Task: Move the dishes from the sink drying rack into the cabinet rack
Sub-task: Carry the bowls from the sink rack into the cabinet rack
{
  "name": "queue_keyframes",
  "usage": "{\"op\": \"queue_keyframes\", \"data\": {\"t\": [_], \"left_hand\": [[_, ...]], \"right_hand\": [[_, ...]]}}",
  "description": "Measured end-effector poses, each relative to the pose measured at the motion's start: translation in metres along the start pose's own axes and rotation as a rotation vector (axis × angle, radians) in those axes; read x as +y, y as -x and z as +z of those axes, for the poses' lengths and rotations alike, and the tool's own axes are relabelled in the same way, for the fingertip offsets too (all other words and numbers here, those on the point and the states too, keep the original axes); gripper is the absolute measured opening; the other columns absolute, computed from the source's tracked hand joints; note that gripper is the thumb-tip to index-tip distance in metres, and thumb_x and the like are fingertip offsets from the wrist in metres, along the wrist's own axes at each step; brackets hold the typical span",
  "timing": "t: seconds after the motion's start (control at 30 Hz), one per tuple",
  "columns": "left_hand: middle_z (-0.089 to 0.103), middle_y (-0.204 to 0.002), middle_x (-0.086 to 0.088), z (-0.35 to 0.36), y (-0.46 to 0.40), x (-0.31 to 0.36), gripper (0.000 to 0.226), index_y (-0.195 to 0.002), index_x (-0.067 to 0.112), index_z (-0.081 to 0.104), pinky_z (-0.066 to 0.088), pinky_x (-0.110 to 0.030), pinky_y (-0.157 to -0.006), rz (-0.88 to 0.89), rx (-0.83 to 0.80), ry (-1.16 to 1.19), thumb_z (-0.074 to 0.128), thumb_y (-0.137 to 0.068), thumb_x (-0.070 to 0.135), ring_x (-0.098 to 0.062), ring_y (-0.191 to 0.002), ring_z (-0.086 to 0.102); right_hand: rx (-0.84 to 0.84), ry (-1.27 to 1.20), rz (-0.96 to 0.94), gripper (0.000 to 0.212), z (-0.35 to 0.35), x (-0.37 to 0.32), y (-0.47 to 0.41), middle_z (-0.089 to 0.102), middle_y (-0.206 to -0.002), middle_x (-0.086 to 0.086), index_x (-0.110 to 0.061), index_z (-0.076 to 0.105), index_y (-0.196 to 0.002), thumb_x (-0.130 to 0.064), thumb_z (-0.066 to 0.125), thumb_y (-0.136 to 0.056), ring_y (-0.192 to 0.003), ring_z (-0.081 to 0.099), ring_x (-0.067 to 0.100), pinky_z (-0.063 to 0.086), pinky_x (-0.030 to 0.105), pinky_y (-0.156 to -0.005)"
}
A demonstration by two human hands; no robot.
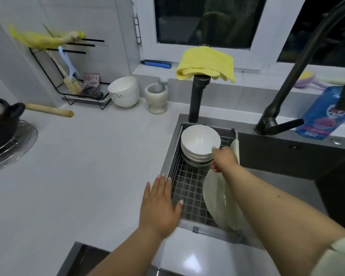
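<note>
The left hand (159, 204) lies flat, fingers straight and released, over the desk (88, 166) at the near left edge of the wire rack (187, 192), its fingertips just reaching the rack's rim; it holds nothing. To do this step well, that hand should probably slide in under the left side of the bowls (199, 145) once they come up, since a stack of several is heavy and slick for one hand alone. The bowls, white and nested, sit in the far left corner of the rack, inside the sink (287, 156). The right hand (224, 159) is at their right side, thumb up by the top bowl's rim and the fingers curled low against the lower bowls, so it appears to be gripping the stack, though how far the fingers go under is hidden. A straight lift, keeping the stack level so the top bowl does not slip, seems the safe way. Under the right forearm, plates (219, 200) stand on edge along the rack's right side, touching or nearly touching the arm; the elbow should stay high so it does not knock them over. The cabinet rack is not in view.
</note>
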State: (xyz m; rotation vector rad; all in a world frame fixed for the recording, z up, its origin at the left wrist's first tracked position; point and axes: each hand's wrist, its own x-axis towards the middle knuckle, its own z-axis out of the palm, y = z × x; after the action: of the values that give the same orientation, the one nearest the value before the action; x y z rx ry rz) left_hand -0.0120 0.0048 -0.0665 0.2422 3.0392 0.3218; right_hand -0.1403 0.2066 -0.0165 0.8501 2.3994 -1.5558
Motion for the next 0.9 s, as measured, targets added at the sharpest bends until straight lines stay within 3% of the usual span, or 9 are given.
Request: {"op": "queue_keyframes", "data": {"t": [0.13,0.27,0.33,0.43,0.57,0.73,0.83,0.9], "left_hand": [[-0.012,-0.16,-0.001,-0.003,0.0,0.001,0.078,-0.152,0.019,-0.003,-0.01,-0.04,-0.119,-0.009,-0.009,0.005,0.004,-0.086,0.06,-0.014,-0.145,-0.019],[-0.01,-0.16,-0.001,-0.004,-0.001,0.001,0.08,-0.152,0.019,0.0,-0.011,-0.04,-0.118,-0.02,-0.013,0.02,0.003,-0.085,0.061,-0.013,-0.145,-0.019],[-0.009,-0.161,0.0,-0.004,-0.001,0.001,0.081,-0.152,0.019,0.002,-0.01,-0.04,-0.118,-0.025,-0.01,0.025,0.004,-0.084,0.062,-0.013,-0.146,-0.017],[-0.009,-0.161,0.0,-0.004,-0.001,0.001,0.081,-0.152,0.02,0.001,-0.009,-0.041,-0.119,-0.027,-0.012,0.012,0.003,-0.083,0.062,-0.012,-0.146,-0.017],[-0.006,-0.161,0.0,-0.004,-0.002,0.002,0.079,-0.153,0.02,0.003,-0.009,-0.039,-0.12,-0.029,-0.002,0.01,0.005,-0.085,0.061,-0.012,-0.146,-0.015],[-0.002,-0.161,0.0,-0.002,-0.001,0.0,0.078,-0.152,0.02,0.006,-0.01,-0.037,-0.12,-0.024,0.014,0.015,0.007,-0.086,0.059,-0.011,-0.147,-0.01],[0.0,-0.161,0.001,-0.001,-0.001,0.0,0.079,-0.152,0.019,0.007,-0.009,-0.036,-0.12,-0.027,0.018,0.018,0.006,-0.085,0.059,-0.011,-0.147,-0.008],[0.004,-0.161,0.001,-0.001,-0.002,0.0,0.082,-0.153,0.019,0.008,-0.007,-0.035,-0.12,-0.031,0.028,0.031,0.002,-0.083,0.061,-0.011,-0.147,-0.004]], "right_hand": [[0.062,0.16,0.024,0.039,0.008,-0.016,-0.02,0.067,-0.072,0.015,0.002,0.054,-0.115,-0.028,0.051,-0.091,-0.054,0.062,0.027,0.047,0.027,-0.049],[0.061,0.323,0.033,0.033,0.009,-0.023,-0.028,0.068,-0.107,0.016,0.003,0.059,-0.118,-0.009,0.05,-0.088,-0.089,0.064,0.03,0.038,0.025,-0.049],[0.12,0.319,0.031,0.034,0.01,-0.023,-0.031,0.064,-0.117,0.017,0.001,0.055,-0.12,-0.006,0.05,-0.088,-0.103,0.061,0.034,0.041,0.026,-0.061],[0.178,0.235,-0.049,0.037,0.012,-0.02,-0.028,0.061,-0.122,0.018,-0.002,0.052,-0.125,-0.01,0.047,-0.089,-0.108,0.058,0.038,0.041,0.029,-0.075],[0.214,0.077,-0.15,0.037,0.008,-0.018,-0.019,0.062,-0.12,0.017,-0.004,0.055,-0.124,-0.01,0.046,-0.089,-0.105,0.059,0.035,0.042,0.028,-0.078],[0.235,-0.083,-0.253,0.035,-0.007,-0.028,0.01,0.062,-0.096,0.011,-0.006,0.057,-0.123,-0.005,0.044,-0.09,-0.063,0.053,0.017,0.041,0.026,-0.068],[0.222,-0.153,-0.274,0.038,-0.013,-0.022,0.027,0.065,-0.101,0.01,-0.01,0.058,-0.124,-0.006,0.045,-0.088,-0.075,0.06,0.023,0.05,0.031,-0.071],[0.197,-0.192,-0.259,0.041,-0.015,-0.014,0.039,0.065,-0.108,0.017,-0.011,0.057,-0.126,-0.006,0.044,-0.088,-0.069,0.059,0.023,0.052,0.028,-0.059]]}}
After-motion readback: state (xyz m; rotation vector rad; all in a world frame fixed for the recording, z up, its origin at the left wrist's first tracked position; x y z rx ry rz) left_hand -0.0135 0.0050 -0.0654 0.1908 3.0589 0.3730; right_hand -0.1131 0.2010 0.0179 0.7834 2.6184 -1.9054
